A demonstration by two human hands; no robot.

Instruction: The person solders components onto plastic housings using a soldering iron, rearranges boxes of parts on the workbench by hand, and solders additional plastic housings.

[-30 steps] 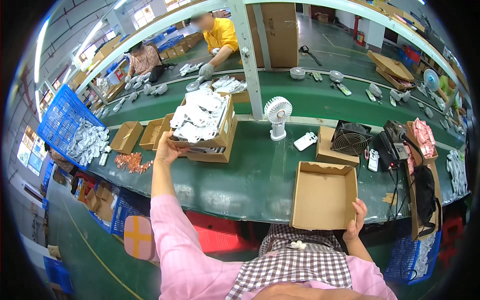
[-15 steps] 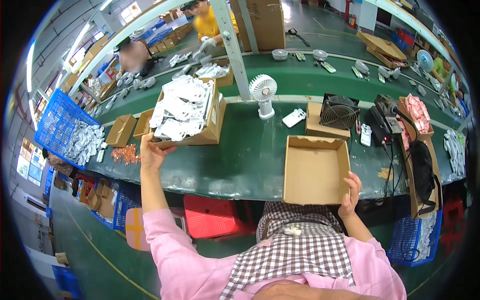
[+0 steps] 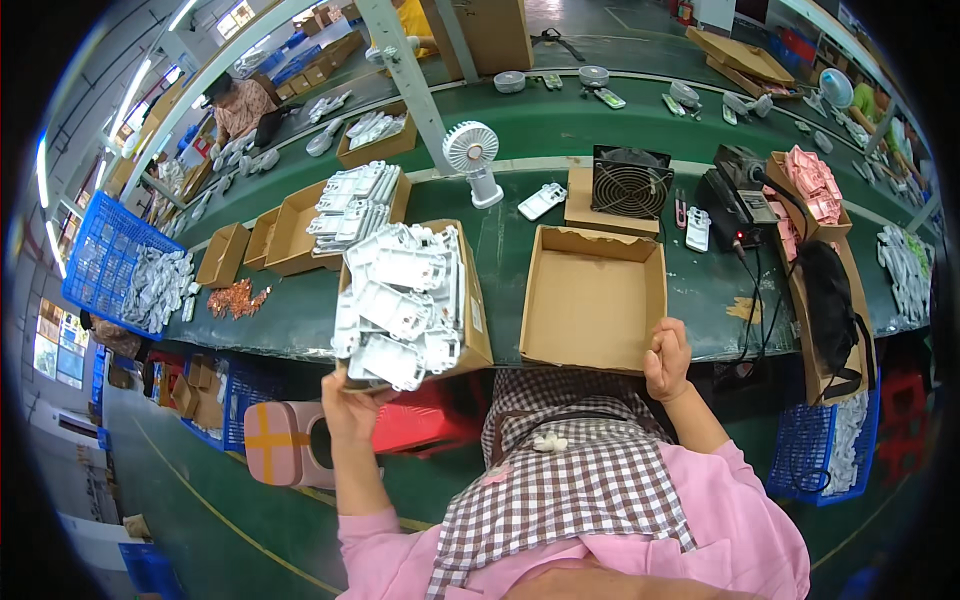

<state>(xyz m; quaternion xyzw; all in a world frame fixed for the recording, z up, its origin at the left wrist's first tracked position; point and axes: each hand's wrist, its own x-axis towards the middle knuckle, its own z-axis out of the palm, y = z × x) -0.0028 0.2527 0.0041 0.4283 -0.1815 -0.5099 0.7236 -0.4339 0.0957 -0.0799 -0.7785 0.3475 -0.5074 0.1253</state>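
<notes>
My left hand grips the near edge of a cardboard box piled high with white plastic parts; the box sits at the front edge of the green table, partly overhanging it. My right hand is closed on the near rim of an empty cardboard box, which stands to the right of the full one. A pink-sleeved arm leads to each hand.
A second box of white parts and small empty boxes lie to the left. A small white fan, a black fan and a black device stand behind. Blue crates flank the table; other people work across it.
The full box of white parts has been pulled from the middle of the table to its front edge by my left hand. My right hand stays on the empty box.
</notes>
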